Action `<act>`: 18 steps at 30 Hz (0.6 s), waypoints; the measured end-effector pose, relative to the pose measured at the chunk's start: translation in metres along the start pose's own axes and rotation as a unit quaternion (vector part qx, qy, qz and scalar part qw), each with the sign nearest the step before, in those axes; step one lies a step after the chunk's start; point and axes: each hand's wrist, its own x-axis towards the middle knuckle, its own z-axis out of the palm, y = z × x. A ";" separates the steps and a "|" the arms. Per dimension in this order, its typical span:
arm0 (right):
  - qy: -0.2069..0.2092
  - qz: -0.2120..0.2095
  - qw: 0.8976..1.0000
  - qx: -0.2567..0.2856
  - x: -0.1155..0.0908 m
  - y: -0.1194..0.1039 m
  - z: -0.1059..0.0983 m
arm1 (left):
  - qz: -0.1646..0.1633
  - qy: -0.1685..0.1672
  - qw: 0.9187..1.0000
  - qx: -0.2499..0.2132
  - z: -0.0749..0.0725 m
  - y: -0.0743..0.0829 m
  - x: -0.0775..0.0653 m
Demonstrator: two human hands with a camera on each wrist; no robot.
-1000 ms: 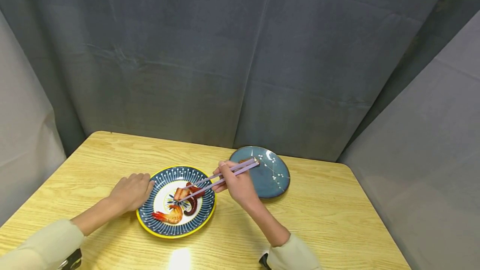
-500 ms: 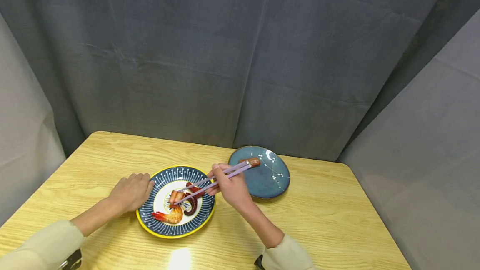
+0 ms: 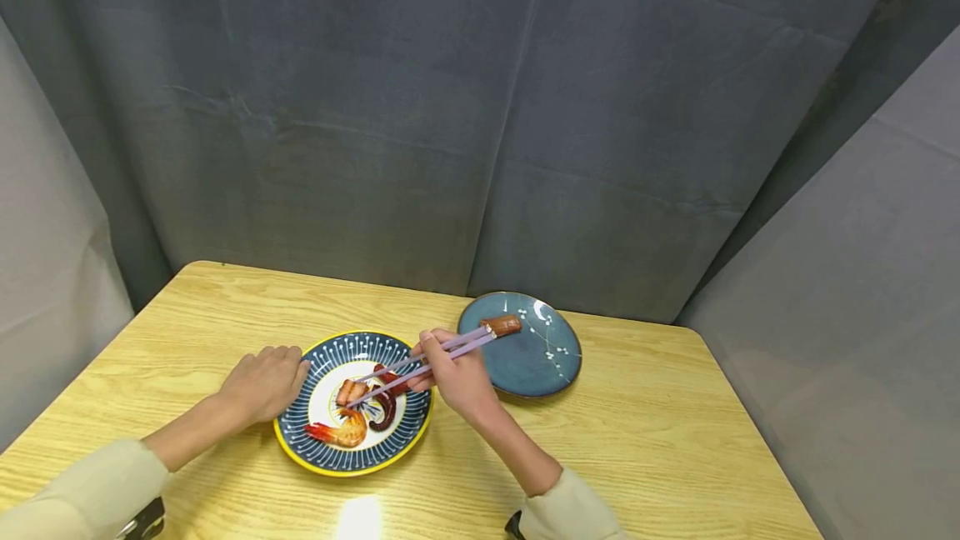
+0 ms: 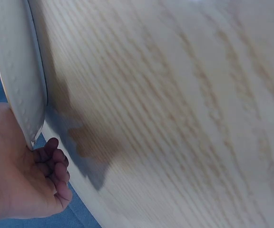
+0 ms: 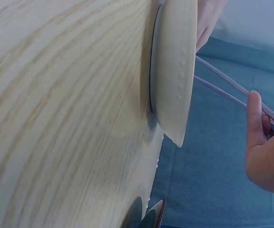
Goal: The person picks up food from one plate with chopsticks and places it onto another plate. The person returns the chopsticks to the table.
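Note:
A patterned plate point(image 3: 352, 461) with a yellow rim sits in the head view. My left hand point(image 3: 264, 382) grips its left edge; the left wrist view shows that hand's fingers curled beside the rim. Purple chopsticks point(image 3: 472, 347) are held in my right hand point(image 3: 463, 375), over the plate's right side. Their tips lie spread at a brown piece of meat point(image 3: 349, 392); contact cannot be judged. A shrimp point(image 3: 341, 433) lies nearer the front. A dark curled tentacle point(image 3: 387, 413) and a dark red piece of food point(image 3: 387, 377) lie to the right, partly behind the chopsticks.
A blue plate point(image 3: 536, 369) with white blossoms stands behind and right of my right hand, carrying one brown piece of food point(image 3: 504, 324). The wooden table point(image 3: 637, 440) ends at a grey curtain point(image 3: 375, 148). Pale cloth hangs on both sides.
My right hand has moved slightly left and the chopstick tips with it. The meat piece has shifted a little left. My left hand and both plates stay where they were.

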 end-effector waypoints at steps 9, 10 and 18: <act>-0.003 0.004 1.000 0.007 0.000 0.002 0.002 | -0.005 -0.010 1.000 -0.003 0.000 0.001 0.000; -0.004 0.003 1.000 0.009 0.000 0.002 0.002 | -0.005 -0.011 1.000 -0.003 0.000 0.001 0.000; -0.005 0.002 1.000 0.005 0.002 0.004 0.003 | -0.006 -0.007 1.000 -0.002 0.000 0.001 0.000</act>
